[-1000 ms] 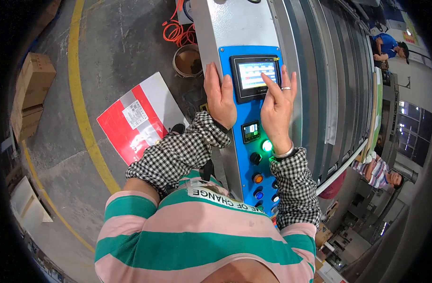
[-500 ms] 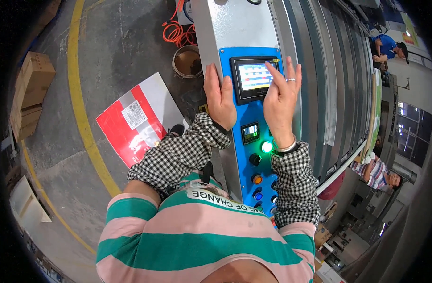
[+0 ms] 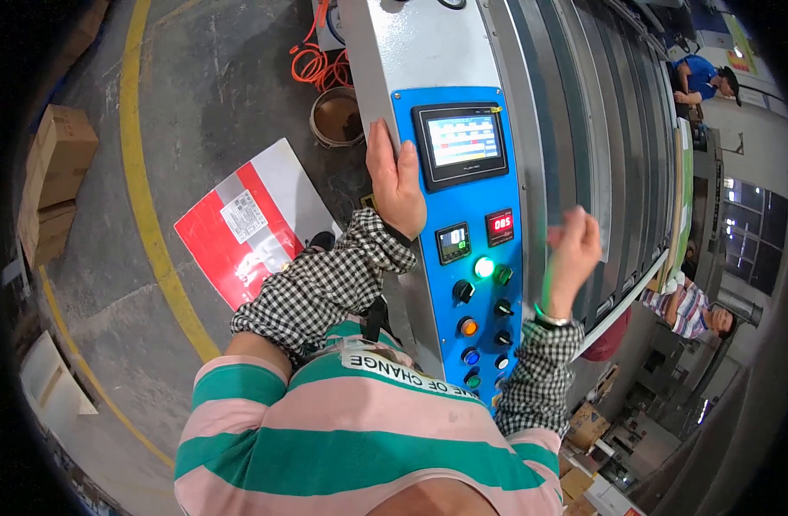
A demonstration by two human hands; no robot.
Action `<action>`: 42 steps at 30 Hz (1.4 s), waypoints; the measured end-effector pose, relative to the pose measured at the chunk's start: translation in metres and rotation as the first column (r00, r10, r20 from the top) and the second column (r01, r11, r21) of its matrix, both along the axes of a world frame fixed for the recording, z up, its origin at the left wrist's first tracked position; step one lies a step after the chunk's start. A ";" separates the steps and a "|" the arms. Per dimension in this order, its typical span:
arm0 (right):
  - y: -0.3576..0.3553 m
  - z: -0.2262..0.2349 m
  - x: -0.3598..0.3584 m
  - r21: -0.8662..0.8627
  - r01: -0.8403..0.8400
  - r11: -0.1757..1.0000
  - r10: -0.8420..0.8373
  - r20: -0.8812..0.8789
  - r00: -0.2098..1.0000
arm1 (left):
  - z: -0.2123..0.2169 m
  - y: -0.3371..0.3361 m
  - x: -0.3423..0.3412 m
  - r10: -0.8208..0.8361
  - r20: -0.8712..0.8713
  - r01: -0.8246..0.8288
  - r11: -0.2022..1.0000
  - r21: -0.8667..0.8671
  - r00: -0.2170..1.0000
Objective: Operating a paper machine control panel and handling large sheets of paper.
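Observation:
My left hand (image 3: 396,185) rests against the left edge of a blue control panel (image 3: 428,202), thumb apart from its straight fingers, holding nothing. Above the panel's right side edge hangs my right hand (image 3: 574,258), blurred by motion. Its fingers are loosely bent, and I see nothing in them. A lit touchscreen (image 3: 461,142) is set in the panel's upper part. Below it are a small dark display (image 3: 453,243) and a red digit display (image 3: 499,227). A green lamp (image 3: 484,267) glows beneath these, above black rotary switches (image 3: 503,307) and an orange button (image 3: 469,327).
Long metal rollers or bars (image 3: 613,129) run along the machine's right. On the floor to the left lie a red and white sheet (image 3: 230,215), a bucket (image 3: 336,117) and an orange hose (image 3: 309,64). Cardboard boxes (image 3: 67,159) stand farther left. Two people are at the far right.
My right hand has left the touchscreen, moving right and toward me past the panel edge, its fingers more bent. The red display is now uncovered. My left hand stays on the edge.

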State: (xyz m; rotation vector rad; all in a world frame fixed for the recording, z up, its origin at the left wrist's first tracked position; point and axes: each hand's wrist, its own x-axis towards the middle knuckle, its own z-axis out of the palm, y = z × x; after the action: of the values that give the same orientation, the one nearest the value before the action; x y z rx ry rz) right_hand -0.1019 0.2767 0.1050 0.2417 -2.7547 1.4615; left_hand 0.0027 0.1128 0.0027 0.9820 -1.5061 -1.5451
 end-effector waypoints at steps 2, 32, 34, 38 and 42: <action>0.043 -0.001 0.002 0.041 0.155 0.987 -0.153 -0.044 0.987 | -0.001 -0.003 0.004 -0.008 -0.003 0.008 1.000 -0.003 1.000; 0.265 0.018 0.273 -0.644 0.306 0.701 -0.397 0.004 0.918 | 0.119 0.292 0.116 -0.961 -0.276 0.791 0.165 -0.590 -0.005; 0.288 0.015 0.303 -0.672 0.306 0.675 -0.413 0.000 0.911 | 0.122 0.325 0.144 -0.959 -0.277 0.826 0.105 -0.554 -0.064; 0.339 0.012 0.360 -0.728 0.263 0.633 -0.380 0.003 0.925 | 0.125 0.377 0.196 -0.965 -0.231 0.850 0.014 -0.527 -0.127; 0.362 0.004 0.392 -0.773 0.279 0.570 -0.402 0.033 0.915 | 0.122 0.406 0.221 -0.960 -0.203 0.841 -0.054 -0.538 -0.191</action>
State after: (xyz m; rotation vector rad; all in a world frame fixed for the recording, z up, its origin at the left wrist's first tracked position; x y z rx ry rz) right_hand 0.2900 0.6386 0.1090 -0.1971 -1.6694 2.1794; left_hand 0.2235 0.5188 0.1249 -1.2259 -1.8817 -2.1713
